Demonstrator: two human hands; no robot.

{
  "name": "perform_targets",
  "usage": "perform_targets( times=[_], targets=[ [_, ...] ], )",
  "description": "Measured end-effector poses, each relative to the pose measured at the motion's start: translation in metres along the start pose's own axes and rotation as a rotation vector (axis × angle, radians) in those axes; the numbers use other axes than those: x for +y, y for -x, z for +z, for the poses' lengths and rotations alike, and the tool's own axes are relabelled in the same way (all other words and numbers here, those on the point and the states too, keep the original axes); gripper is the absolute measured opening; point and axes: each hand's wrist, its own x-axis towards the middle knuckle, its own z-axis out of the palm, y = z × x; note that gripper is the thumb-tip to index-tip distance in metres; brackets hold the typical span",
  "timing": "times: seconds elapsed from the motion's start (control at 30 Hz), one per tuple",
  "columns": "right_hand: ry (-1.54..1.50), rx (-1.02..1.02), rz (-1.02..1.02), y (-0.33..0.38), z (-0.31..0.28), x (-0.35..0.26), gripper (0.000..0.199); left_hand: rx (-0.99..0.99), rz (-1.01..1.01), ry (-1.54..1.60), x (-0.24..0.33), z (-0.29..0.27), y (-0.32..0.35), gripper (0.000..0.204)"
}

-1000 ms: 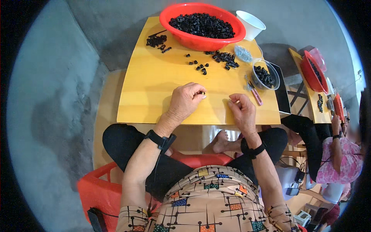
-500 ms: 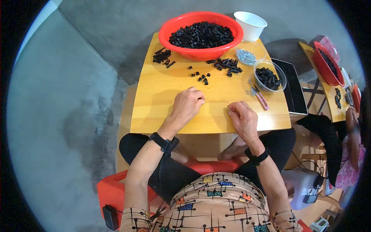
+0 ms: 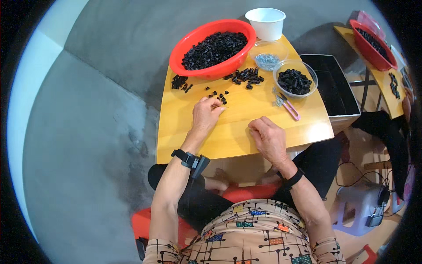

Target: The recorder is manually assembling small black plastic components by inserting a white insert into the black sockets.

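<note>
My left hand is over the yellow table, its fingers curled together right beside a few small black ring-shaped pieces. Whatever those fingers hold, if anything, is too small to make out. Nearer the table's front, my right hand is closed with thumb and forefinger pressed together, and what is in it stays hidden. Beyond the hands lie a loose heap of black cylindrical pieces and, farther left, a small pile of thin black parts. Pink-handled snips rest to the right.
A big red basin full of black parts stands at the back of the table. Near it are a white tub, a clear dish of small silvery pieces and a clear bowl of black parts. A black-lined box adjoins the right edge.
My left hand has moved forward to the small black ring pieces. My right hand remains closed near the table's front. The whole view has shifted and tilted.
</note>
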Motion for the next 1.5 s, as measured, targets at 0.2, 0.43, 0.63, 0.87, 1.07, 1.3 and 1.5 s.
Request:
perform_targets(
  times=[0.2, 0.43, 0.63, 0.87, 1.07, 1.3, 1.5],
  targets=[
    [-0.008, 0.006, -0.022, 0.002, -0.003, 0.006, 0.006, -0.077, -0.089, -0.143, 0.033, -0.018, -0.013, 0.017],
    [0.008, 0.06, -0.063, 0.003, 0.0, 0.008, 0.006, -0.083, 0.309, -0.06, 0.041, 0.033, -0.063, 0.037],
    [0.027, 0.061, -0.055, 0.005, -0.002, 0.006, 0.005, -0.138, 0.32, -0.113, 0.043, 0.07, -0.084, 0.047],
    [0.025, 0.044, -0.046, 0.005, 0.0, 0.005, 0.005, -0.206, 0.292, -0.252, 0.04, 0.085, -0.09, 0.046],
    [0.006, 0.031, -0.055, 0.002, 0.001, 0.005, 0.005, -0.195, 0.286, -0.253, 0.031, 0.082, -0.078, 0.045],
    [-0.011, 0.025, -0.013, 0.004, 0.002, 0.007, 0.007, -0.227, 0.272, -0.261, 0.04, 0.068, -0.035, 0.045],
    [-0.024, 0.026, -0.012, 0.004, 0.003, 0.008, 0.009, -0.226, 0.313, -0.171, 0.041, 0.059, -0.009, 0.047]
  ],
)
